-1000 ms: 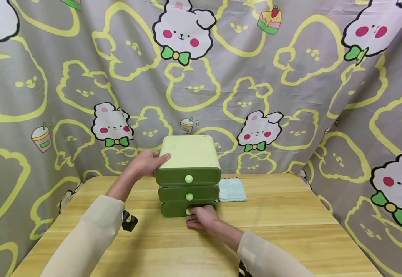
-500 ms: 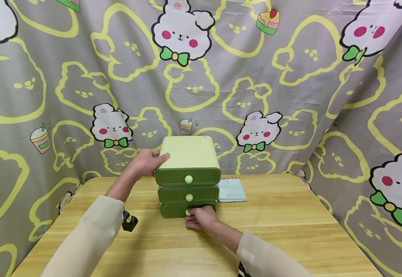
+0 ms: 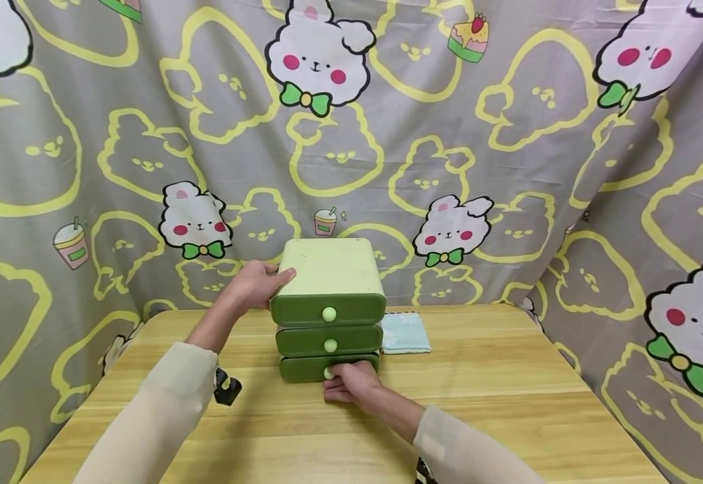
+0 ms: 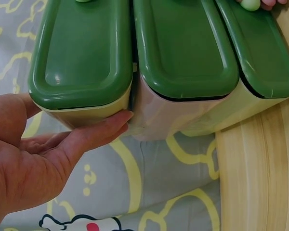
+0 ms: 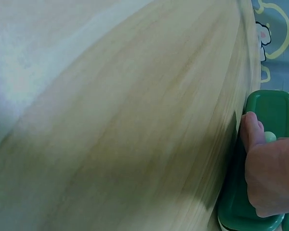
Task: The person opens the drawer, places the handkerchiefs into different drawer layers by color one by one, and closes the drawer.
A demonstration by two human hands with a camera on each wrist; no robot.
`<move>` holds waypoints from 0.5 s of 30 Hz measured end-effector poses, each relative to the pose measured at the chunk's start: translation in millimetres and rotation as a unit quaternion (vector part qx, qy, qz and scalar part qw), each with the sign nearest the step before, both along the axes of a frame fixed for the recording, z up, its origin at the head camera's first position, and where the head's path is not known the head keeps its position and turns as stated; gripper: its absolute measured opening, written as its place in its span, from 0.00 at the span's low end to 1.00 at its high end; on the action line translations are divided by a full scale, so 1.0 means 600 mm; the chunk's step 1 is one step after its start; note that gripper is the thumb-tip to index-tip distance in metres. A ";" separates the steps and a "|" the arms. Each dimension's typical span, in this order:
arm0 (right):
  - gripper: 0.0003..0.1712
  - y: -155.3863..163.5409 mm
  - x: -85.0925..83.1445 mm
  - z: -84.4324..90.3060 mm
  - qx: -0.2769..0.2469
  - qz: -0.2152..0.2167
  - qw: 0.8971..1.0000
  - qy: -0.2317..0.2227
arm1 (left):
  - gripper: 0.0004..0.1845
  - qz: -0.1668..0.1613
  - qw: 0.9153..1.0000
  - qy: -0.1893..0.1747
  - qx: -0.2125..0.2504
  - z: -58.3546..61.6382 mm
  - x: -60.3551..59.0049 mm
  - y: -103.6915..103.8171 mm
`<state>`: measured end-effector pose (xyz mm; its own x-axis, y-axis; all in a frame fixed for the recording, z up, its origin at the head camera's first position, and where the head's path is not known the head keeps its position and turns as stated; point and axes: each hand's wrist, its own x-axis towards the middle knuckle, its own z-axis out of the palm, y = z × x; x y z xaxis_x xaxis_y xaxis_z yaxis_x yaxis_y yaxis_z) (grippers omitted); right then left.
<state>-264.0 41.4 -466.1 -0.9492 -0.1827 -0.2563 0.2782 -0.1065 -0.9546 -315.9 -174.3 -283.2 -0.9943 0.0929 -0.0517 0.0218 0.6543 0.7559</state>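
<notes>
A small three-tier drawer unit (image 3: 330, 265) stands on the table, pale yellow-green on top with dark green fronts and round light green knobs. At its upper left side, my left hand (image 3: 257, 284) grips the casing, thumb over the top edge. The left wrist view shows fingers of that left hand (image 4: 48, 149) along the side of the top tier. Low in front, my right hand (image 3: 357, 382) pinches the knob (image 3: 328, 373) of the bottom drawer (image 3: 303, 369), partly covering this front. The top drawer (image 3: 300, 310) and middle drawer (image 3: 300, 341) have no hand on their knobs.
A folded light blue cloth (image 3: 406, 333) lies on the wooden table (image 3: 478, 383), just right of the drawer unit. Behind and at both sides hangs a grey curtain (image 3: 351, 168) with rabbit prints.
The bottom drawer's front has come very slightly toward me, with my right hand on its knob. My left hand keeps its place on the unit.
</notes>
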 end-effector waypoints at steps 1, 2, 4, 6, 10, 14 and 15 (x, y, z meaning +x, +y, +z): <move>0.13 0.000 0.001 0.000 -0.003 0.001 1.000 -0.002 | 0.33 0.000 1.000 0.001 -0.001 0.000 0.000 0.000; 0.13 0.000 0.003 0.001 -0.005 0.002 1.000 -0.003 | 0.33 -0.001 1.000 0.002 -0.002 0.000 0.000 -0.001; 0.12 0.000 0.005 0.001 -0.008 0.003 1.000 -0.004 | 0.33 -0.002 1.000 0.003 -0.004 -0.001 -0.001 -0.001; 0.12 0.001 0.008 0.002 -0.007 0.004 1.000 -0.006 | 0.33 -0.002 1.000 0.003 -0.002 -0.001 -0.002 -0.001; 0.12 0.003 0.013 0.006 -0.003 0.010 1.000 -0.010 | 0.32 -0.007 1.000 0.000 -0.001 -0.003 -0.002 -0.001; 0.14 0.006 0.020 0.012 0.002 0.021 1.000 -0.012 | 0.32 -0.011 1.000 -0.002 0.001 -0.005 -0.002 -0.003; 0.14 0.007 0.022 0.013 0.003 0.024 1.000 -0.013 | 0.32 -0.013 1.000 -0.002 0.003 -0.005 -0.002 -0.003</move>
